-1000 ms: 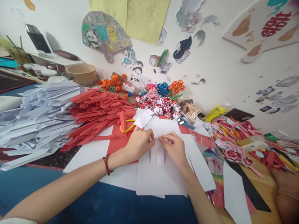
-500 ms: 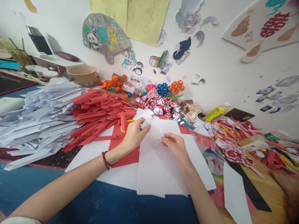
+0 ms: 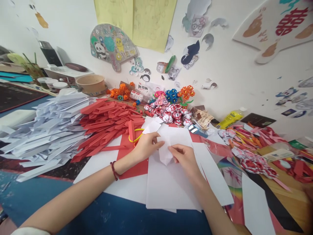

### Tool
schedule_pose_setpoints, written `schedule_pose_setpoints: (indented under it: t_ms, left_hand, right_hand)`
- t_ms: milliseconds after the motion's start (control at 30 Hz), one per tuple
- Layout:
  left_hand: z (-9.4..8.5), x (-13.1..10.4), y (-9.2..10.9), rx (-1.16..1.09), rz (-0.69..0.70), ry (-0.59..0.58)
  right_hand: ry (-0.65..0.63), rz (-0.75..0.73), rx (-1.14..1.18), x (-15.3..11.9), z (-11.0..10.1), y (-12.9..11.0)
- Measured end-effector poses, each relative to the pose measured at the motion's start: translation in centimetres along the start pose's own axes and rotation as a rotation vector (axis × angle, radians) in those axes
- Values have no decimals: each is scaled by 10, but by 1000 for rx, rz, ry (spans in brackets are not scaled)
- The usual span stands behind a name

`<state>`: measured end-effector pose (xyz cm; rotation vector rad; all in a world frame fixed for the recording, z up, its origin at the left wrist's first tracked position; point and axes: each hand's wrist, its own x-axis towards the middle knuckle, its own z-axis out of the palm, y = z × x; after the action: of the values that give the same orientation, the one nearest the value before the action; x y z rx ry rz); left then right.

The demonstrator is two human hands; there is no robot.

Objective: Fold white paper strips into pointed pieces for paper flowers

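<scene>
A small folded white paper point(image 3: 165, 155) is held between my two hands, above white sheets point(image 3: 171, 189) that lie over red paper point(image 3: 127, 163). My left hand point(image 3: 148, 145) is closed at the upper left of the folded piece, thumb pointing right. My right hand point(image 3: 183, 156) pinches its right edge with thumb and fingertips. Just left of my left hand lie a yellow loop point(image 3: 133, 140) and a red folded strip point(image 3: 132, 131). Where the left fingertips meet the paper is partly hidden.
Piles of folded white strips point(image 3: 56, 130) and red strips point(image 3: 107, 120) fill the left side. Behind are red-and-white paper flowers point(image 3: 174, 114), a round tub point(image 3: 90, 84) and a yellow bottle point(image 3: 231, 118). Colourful strips point(image 3: 259, 138) lie at the right.
The folded white paper now shows clearly between my hands. My right hand's fingers have closed on its edge. The whole view has shifted slightly, and the person's hand at the far right has mostly left view.
</scene>
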<state>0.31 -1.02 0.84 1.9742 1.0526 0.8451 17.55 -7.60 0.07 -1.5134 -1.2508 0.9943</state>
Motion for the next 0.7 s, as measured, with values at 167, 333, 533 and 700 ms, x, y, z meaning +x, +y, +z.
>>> schedule_pose_setpoints:
  t_ms: [167, 333, 533, 700]
  left_hand:
    - [-2, 2, -2, 53, -6, 25]
    - [3, -2, -2, 235, 17, -13]
    - [11, -8, 0, 515, 56, -4]
    - [14, -8, -1, 558, 107, -17]
  right_hand:
    - [-82, 84, 13, 1, 3, 1]
    - [29, -44, -221, 0, 4, -1]
    - [148, -234, -592, -2, 8, 4]
    - [188, -285, -731, -1, 10, 15]
